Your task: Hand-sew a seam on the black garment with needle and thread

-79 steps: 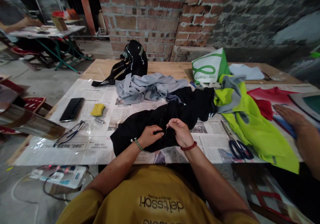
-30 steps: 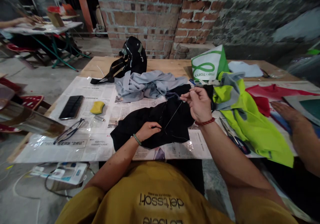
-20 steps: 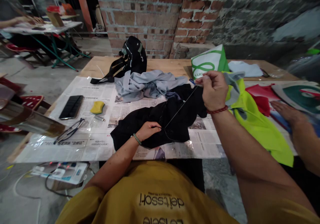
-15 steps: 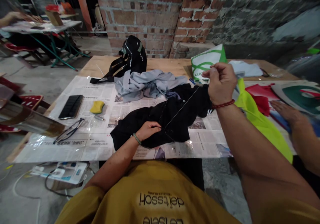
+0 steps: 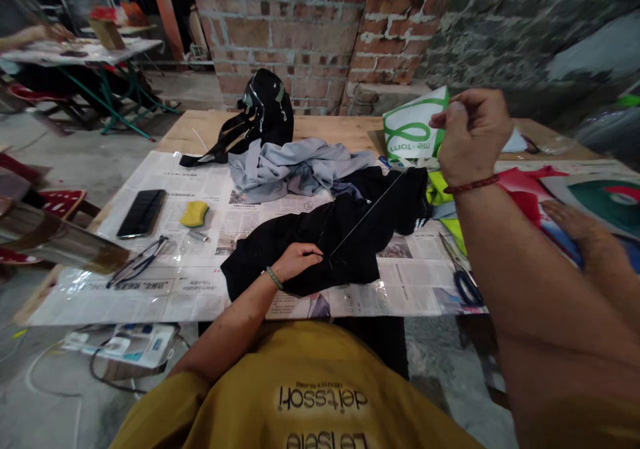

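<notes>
A brick wall (image 5: 290,35) stands behind a wooden table (image 5: 335,127) partly covered with newspaper (image 5: 185,305). Far left of the left grip (image 5: 299,260) lies a metal flask (image 5: 65,237); between the two are a pair of glasses (image 5: 139,262), a phone (image 5: 142,213) and a yellow sponge (image 5: 194,213). The left grip has thumb and forefinger pressed together on a black garment (image 5: 273,232), which lies beneath and around it, its long axis slanting from the near left to the far right. Grey cloth (image 5: 297,169) is heaped beyond this grip. From just right of it, a straight thread (image 5: 367,213) rises toward the right grip (image 5: 477,132), whose pinched fingertips appear to hold its end; any needle there is too small to tell. The garment lies below and left of this raised grip; the left one is nearer, touching it. Below the right grip are scissors (image 5: 459,267); to its right, another person's hand (image 5: 567,222).
</notes>
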Demonstrator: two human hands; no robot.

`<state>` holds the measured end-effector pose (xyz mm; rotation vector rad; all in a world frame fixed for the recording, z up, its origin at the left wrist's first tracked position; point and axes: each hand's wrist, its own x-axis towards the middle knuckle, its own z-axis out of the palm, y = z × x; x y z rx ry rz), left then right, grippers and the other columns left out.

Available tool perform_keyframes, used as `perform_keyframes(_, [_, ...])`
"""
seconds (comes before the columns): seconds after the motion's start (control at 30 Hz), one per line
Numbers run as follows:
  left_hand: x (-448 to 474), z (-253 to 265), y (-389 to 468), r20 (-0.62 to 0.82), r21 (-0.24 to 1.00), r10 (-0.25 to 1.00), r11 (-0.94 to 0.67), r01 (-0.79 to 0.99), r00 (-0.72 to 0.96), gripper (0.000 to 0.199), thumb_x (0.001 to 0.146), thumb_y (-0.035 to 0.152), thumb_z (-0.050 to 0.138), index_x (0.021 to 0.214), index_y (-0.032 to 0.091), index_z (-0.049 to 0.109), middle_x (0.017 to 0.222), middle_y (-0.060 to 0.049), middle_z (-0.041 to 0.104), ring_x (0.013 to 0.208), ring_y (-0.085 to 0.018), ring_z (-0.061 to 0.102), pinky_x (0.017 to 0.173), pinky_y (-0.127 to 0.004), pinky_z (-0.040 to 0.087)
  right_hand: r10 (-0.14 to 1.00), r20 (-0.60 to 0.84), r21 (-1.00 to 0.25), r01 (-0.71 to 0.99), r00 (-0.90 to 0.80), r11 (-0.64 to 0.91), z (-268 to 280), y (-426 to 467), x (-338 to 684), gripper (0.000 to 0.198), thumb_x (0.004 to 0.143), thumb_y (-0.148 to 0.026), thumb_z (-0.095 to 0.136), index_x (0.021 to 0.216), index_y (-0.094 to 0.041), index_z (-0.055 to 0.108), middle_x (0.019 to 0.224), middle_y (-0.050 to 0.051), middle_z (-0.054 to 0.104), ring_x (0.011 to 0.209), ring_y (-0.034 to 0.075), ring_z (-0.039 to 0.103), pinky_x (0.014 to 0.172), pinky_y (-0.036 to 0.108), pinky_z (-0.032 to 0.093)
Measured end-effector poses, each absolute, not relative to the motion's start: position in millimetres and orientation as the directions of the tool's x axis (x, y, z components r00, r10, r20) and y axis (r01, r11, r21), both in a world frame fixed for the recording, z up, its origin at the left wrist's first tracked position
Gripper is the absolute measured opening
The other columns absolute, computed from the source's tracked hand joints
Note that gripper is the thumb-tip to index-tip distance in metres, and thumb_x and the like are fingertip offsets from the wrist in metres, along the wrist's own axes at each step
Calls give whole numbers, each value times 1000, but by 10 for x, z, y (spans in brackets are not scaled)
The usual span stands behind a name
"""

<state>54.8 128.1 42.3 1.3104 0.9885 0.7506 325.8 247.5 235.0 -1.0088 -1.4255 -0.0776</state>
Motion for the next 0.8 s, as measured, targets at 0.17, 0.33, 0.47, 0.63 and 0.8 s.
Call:
perform_keyframes(0.17, [551,425,1270,-160,987,894,133,95,419,17,69,26,62,76,12,69,59,3,59,54,-7,48,53,-18,35,513,826,-545,558,233,625,2445,2508,3288,9,86,-13,49,82,-21,50,67,-2,53,59,9,58,59,24,47])
perform_keyframes(0.33, [542,453,1268,-65,992,903,12,127,426,15,71,22,61,78,13,71,67,0,64,62,-9,55,59,-19,41,573,802,-557,561,171,612,2290,2364,3133,6,86,-20,50,88,-21,55,69,-2,56,56,10,54,59,27,45])
perform_keyframes(0.47, [525,497,1270,124,952,898,-227,204,422,15,72,17,59,78,15,72,76,-3,67,70,-11,60,68,-22,45,719,656,-471,620,-229,627,1783,2009,2838,16,88,-25,47,92,-22,62,74,3,61,58,14,54,65,34,49])
perform_keyframes(0.63, [521,486,1275,302,842,877,-429,327,374,12,73,15,60,76,17,71,72,-3,67,66,-12,60,65,-23,47,718,460,-409,594,-522,693,1032,1593,2604,25,86,-15,42,95,-23,65,87,5,63,78,15,61,68,27,51])
perform_keyframes(0.8, [536,484,1249,515,670,744,-659,342,426,11,78,17,60,79,17,70,74,-5,67,70,-13,62,68,-25,50,704,485,-335,634,-518,697,734,1349,2619,28,87,-11,42,98,-22,65,100,8,62,91,16,61,76,28,53])
